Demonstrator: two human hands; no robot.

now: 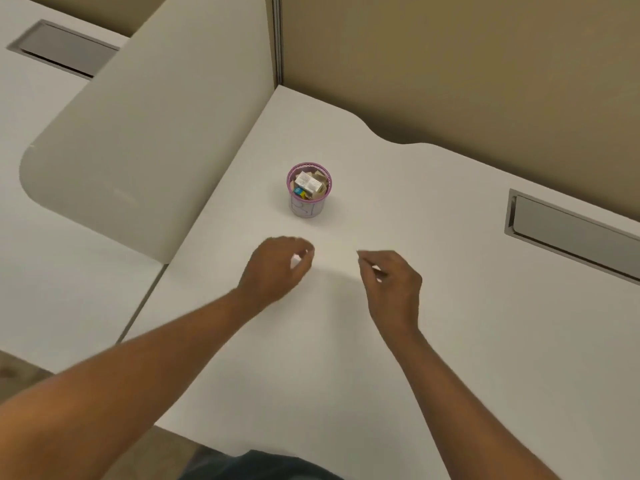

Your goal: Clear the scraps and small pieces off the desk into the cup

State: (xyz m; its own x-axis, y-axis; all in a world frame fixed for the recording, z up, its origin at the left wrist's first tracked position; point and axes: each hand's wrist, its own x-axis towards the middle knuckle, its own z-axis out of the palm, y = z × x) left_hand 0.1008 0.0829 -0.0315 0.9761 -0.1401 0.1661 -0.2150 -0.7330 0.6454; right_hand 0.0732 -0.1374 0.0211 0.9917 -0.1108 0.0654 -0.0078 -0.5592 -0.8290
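Observation:
A small cup (308, 206) with a pink mesh rim stands upright on the white desk (450, 306). Inside it lie a white box, brown paper scraps and a blue and yellow piece. My left hand (277, 268) hovers just in front of the cup, fingers curled loosely with a gap between thumb and fingers, nothing visible in it. My right hand (391, 282) is to the right of it, fingers curled, thumb and forefinger pinched together; I cannot tell whether something tiny is between them. No loose scraps show on the desk surface.
A beige partition wall (450, 64) runs behind the desk. A rounded white divider panel (138, 150) stands on the left. A grey cable slot (568, 233) is set into the desk at the right, another grey cable slot (62, 50) on the neighbouring desk.

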